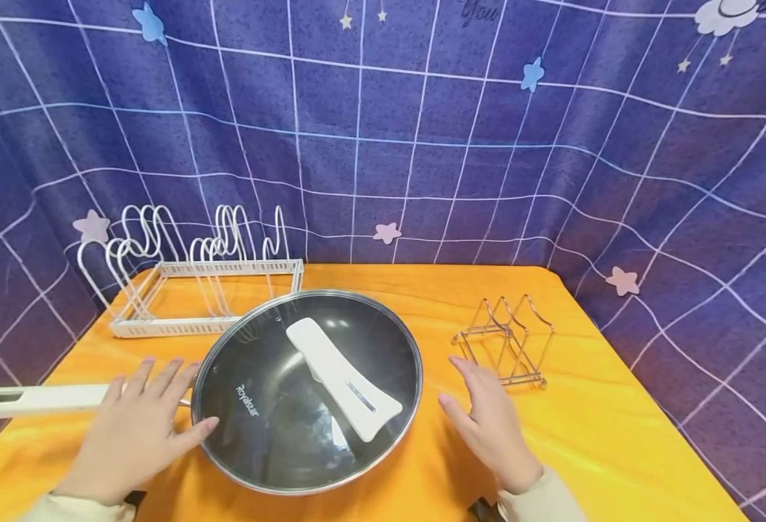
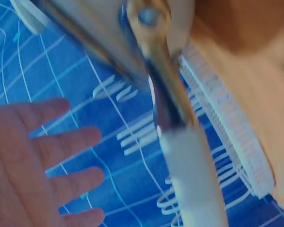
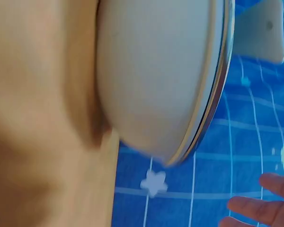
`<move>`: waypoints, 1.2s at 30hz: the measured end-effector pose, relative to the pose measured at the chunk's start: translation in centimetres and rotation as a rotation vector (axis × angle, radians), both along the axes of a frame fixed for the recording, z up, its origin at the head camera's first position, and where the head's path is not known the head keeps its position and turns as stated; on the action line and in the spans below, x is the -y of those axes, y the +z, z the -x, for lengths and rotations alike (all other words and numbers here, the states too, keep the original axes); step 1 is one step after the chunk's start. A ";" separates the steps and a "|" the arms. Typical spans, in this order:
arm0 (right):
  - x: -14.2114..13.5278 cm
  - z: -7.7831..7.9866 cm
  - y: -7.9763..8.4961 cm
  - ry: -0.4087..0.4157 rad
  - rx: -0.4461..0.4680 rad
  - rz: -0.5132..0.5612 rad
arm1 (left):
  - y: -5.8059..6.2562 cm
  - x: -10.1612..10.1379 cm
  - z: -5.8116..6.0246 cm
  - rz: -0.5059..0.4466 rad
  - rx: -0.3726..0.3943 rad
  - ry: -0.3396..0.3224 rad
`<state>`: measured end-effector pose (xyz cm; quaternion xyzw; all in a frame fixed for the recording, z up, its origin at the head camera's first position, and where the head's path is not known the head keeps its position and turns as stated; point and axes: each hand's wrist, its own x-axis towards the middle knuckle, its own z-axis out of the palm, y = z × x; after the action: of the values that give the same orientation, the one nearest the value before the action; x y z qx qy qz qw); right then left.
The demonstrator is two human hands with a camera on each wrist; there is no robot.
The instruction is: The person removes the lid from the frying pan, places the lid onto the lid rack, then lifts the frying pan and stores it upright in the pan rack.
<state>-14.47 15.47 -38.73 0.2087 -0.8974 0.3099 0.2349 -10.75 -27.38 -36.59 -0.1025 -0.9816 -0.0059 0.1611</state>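
A wok (image 3: pixel 151 71) with a pale outside sits on the orange cloth, covered by a dark glass lid (image 1: pixel 265 449). Across the lid runs a long white lid handle (image 1: pixel 337 377). The wok's cream handle (image 1: pixel 43 400) points left, joined by a metal neck (image 2: pixel 173 99) in the left wrist view. My left hand (image 1: pixel 136 431) hovers with spread fingers over the handle's inner end, its thumb overlapping the lid's left edge in the head view. My right hand (image 1: pixel 490 424) is apart from the wok on its right, fingers extended, holding nothing.
Behind the wok at left stands a white wire dish rack (image 1: pixel 167 328). A small metal wire rack (image 1: pixel 519 379) sits to the right, just beyond my right hand. A blue grid-patterned curtain (image 1: pixel 396 167) hangs behind the orange-covered table (image 1: pixel 617 449).
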 end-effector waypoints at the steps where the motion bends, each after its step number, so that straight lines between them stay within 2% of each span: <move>1: 0.2 0.0 0.3 0.013 0.036 0.015 | 0.2 0.4 0.2 0.002 0.017 0.003; 3: 0.8 0.0 0.9 0.032 0.111 0.037 | 0.5 1.2 0.4 0.009 0.047 0.007; 9: 2.4 -0.1 2.7 0.091 0.302 0.121 | 0.8 3.1 0.9 0.021 0.053 0.000; 13: 4.0 0.1 3.8 0.114 0.392 0.178 | 0.9 4.0 1.3 0.050 0.068 0.008; 17: 5.6 0.3 4.9 0.122 0.431 0.197 | 1.1 4.4 2.0 0.085 0.060 -0.001; 24: 7.2 0.7 6.3 0.116 0.437 0.070 | 0.8 4.6 3.1 0.131 -0.014 -0.057; 31: 8.9 0.9 6.7 0.135 0.401 -0.083 | 0.2 5.4 3.5 0.143 0.044 -0.050; 36: 10.4 0.6 7.1 0.097 0.425 -0.183 | -0.5 6.2 3.8 0.142 0.061 -0.040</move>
<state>-15.08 5.11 -31.58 0.2020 -0.9400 0.2750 0.0054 -14.58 -33.58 -37.08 -0.1329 -0.9818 0.0576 0.1230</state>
